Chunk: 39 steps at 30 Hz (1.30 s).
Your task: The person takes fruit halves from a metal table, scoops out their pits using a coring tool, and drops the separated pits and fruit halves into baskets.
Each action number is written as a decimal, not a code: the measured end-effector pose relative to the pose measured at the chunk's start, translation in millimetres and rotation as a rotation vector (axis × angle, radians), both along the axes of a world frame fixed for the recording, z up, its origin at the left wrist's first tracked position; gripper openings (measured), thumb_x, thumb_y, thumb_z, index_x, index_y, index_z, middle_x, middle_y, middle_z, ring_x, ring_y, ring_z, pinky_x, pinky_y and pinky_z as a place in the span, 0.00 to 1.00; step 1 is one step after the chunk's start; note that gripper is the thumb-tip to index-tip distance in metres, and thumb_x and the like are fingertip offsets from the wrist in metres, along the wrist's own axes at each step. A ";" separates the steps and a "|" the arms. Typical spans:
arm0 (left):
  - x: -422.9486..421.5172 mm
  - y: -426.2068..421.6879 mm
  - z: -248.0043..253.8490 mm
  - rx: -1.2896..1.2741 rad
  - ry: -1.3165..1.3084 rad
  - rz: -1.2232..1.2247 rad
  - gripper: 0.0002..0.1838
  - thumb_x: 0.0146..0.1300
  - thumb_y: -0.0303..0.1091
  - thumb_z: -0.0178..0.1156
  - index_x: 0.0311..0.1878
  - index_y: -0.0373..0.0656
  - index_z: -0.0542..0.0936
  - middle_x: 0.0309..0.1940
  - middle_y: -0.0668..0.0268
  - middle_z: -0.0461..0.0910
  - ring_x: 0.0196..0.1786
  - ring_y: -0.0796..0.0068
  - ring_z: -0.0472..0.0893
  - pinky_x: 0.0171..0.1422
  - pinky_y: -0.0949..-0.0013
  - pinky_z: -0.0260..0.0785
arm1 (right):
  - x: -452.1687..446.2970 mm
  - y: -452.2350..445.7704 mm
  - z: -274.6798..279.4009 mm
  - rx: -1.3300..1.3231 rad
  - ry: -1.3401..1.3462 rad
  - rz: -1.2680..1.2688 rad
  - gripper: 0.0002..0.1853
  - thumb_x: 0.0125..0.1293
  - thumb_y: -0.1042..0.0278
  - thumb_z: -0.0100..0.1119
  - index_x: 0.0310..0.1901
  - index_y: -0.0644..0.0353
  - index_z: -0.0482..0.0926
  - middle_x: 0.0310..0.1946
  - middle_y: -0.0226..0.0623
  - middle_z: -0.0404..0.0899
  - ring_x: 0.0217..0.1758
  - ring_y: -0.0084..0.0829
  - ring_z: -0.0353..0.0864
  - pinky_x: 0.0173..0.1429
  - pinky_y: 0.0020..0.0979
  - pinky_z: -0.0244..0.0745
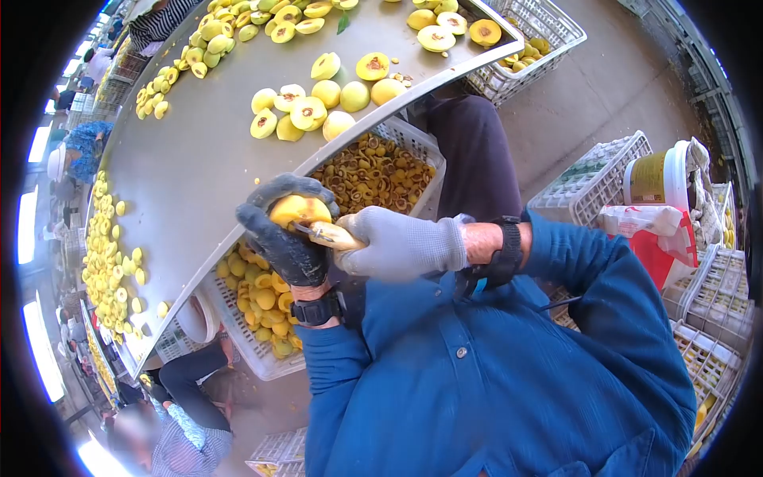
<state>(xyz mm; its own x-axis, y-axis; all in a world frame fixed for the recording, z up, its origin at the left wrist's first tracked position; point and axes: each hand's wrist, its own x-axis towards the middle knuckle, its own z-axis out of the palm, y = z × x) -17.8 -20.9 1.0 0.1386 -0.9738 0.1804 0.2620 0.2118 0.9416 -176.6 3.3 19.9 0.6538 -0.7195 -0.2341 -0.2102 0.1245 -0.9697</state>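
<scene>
My left hand point(288, 230), in a dark, stained glove, is closed around a yellow peach half point(300, 210) at the table's edge. My right hand point(389, 245), in a grey knit glove, grips a pitting knife point(335, 236) by its pale handle. The small curved metal tip of the knife touches the lower side of the peach half. Just beyond my hands, several cut peach halves point(308, 114) lie on the metal table point(214, 143), some showing brown pit hollows.
Beneath the table edge stand a crate of brown pit pieces point(373, 175) and a white crate point(274, 367) of yellow halves. More peach halves point(111, 254) line the far side. A bucket point(658, 176) and stacked crates point(719, 290) stand at right. A co-worker point(187, 437) sits lower left.
</scene>
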 end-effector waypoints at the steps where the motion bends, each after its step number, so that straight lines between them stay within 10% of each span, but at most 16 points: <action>1: 1.3 3.3 3.0 -0.005 -0.112 -0.013 0.39 0.72 0.68 0.36 0.40 0.35 0.78 0.29 0.54 0.81 0.29 0.65 0.81 0.37 0.64 0.77 | -4.0 -0.4 -2.6 -0.152 0.111 0.021 0.16 0.62 0.66 0.58 0.47 0.70 0.77 0.28 0.42 0.80 0.32 0.27 0.80 0.39 0.33 0.75; 6: 13.9 3.5 11.6 -0.046 -0.245 -0.030 0.38 0.75 0.64 0.35 0.39 0.34 0.78 0.29 0.56 0.82 0.29 0.66 0.82 0.38 0.65 0.77 | 5.5 -2.6 -11.1 -0.097 -0.048 -0.010 0.13 0.59 0.65 0.61 0.40 0.66 0.78 0.32 0.54 0.82 0.36 0.51 0.84 0.41 0.42 0.77; 12: -8.7 3.8 -5.7 -0.029 -0.051 0.198 0.38 0.74 0.66 0.34 0.39 0.36 0.77 0.28 0.57 0.80 0.28 0.66 0.80 0.35 0.66 0.77 | 5.4 -16.1 -14.6 -0.556 0.228 0.037 0.13 0.61 0.66 0.59 0.43 0.66 0.77 0.26 0.44 0.82 0.25 0.37 0.83 0.33 0.39 0.78; 17: 16.1 6.0 15.4 -0.042 -0.453 -0.094 0.34 0.75 0.61 0.37 0.39 0.36 0.78 0.30 0.55 0.81 0.31 0.64 0.81 0.39 0.63 0.77 | -3.0 -21.3 -0.7 -0.045 0.146 0.223 0.12 0.62 0.66 0.59 0.42 0.66 0.77 0.24 0.40 0.81 0.28 0.33 0.81 0.35 0.36 0.74; 26: -4.0 -0.2 -17.9 0.043 0.196 0.040 0.32 0.76 0.62 0.35 0.41 0.40 0.73 0.29 0.60 0.76 0.30 0.67 0.78 0.36 0.67 0.75 | 15.2 -14.3 -39.7 -0.511 0.273 -0.033 0.14 0.62 0.59 0.60 0.40 0.62 0.77 0.26 0.52 0.81 0.32 0.54 0.83 0.37 0.47 0.77; 31: -5.1 -9.5 -47.7 0.125 0.584 -0.012 0.29 0.75 0.61 0.40 0.42 0.43 0.75 0.29 0.61 0.76 0.30 0.64 0.77 0.34 0.64 0.74 | 14.9 -26.3 -75.7 -0.726 0.300 -0.012 0.13 0.59 0.58 0.65 0.40 0.54 0.76 0.22 0.43 0.79 0.27 0.48 0.82 0.32 0.42 0.77; 38: 30.6 -3.3 -69.2 0.218 0.570 0.162 0.25 0.76 0.55 0.43 0.51 0.41 0.77 0.40 0.61 0.79 0.42 0.63 0.78 0.46 0.63 0.76 | 16.5 -21.9 -129.1 -0.346 -0.184 -0.320 0.17 0.61 0.55 0.63 0.45 0.57 0.75 0.29 0.49 0.82 0.33 0.50 0.83 0.34 0.44 0.77; 39: 43.8 -0.9 -78.4 0.196 0.603 0.060 0.27 0.76 0.57 0.42 0.51 0.41 0.76 0.41 0.61 0.80 0.44 0.64 0.80 0.47 0.63 0.77 | 13.2 -32.0 -144.8 -0.393 0.156 -0.239 0.18 0.62 0.55 0.62 0.46 0.58 0.75 0.30 0.50 0.82 0.33 0.50 0.84 0.35 0.45 0.77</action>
<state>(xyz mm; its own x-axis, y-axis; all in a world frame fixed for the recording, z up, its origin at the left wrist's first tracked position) 26.1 -21.8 -77.4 0.2153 -0.9682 -0.1271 0.7512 0.0810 0.6551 -163.4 -28.6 -124.9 0.4384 -0.8988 0.0036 -0.3673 -0.1828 -0.9120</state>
